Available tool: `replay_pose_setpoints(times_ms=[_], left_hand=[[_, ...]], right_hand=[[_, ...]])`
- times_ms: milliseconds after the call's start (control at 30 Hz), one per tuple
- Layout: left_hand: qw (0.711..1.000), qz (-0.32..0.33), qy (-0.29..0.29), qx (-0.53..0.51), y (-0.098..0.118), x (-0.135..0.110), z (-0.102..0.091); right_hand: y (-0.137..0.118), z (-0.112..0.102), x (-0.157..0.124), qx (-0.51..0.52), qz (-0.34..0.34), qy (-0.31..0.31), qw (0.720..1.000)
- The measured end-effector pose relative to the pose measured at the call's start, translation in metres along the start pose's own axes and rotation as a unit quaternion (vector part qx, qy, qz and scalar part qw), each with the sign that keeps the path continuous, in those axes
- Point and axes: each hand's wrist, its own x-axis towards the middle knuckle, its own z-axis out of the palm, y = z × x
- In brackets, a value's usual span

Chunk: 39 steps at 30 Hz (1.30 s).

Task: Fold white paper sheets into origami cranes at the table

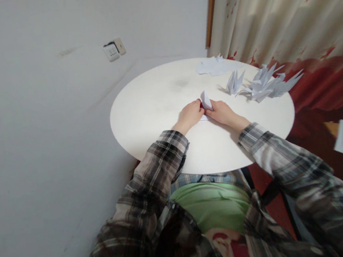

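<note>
A small white folded paper piece (206,100) stands up from the round white table (156,105), pinched between both hands. My left hand (191,114) grips its left side with curled fingers. On the other side, my right hand (223,112) holds it and presses the lower part flat on the table. Both arms wear plaid sleeves.
Several finished folded paper cranes (262,84) lie at the table's far right, with a smaller one (235,82) beside them. Flat white sheets (214,66) lie at the back. A grey wall with a socket (114,49) stands left; a curtain (285,12) hangs right.
</note>
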Motion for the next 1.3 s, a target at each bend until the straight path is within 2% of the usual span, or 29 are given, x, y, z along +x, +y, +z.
replay_pose_setpoints(times_ms=[933, 1300], left_hand=[[1.000, 0.019, 0.010, 0.011, -0.0009, 0.0002, 0.0027], [1.000, 0.012, -0.003, 0.017, 0.0021, -0.0022, 0.0001]], right_hand=[[0.0017, -0.0002, -0.0014, -0.001, -0.014, 0.007, 1.000], [0.0003, -0.0019, -0.0025, 0.005, -0.015, 0.005, 1.000]])
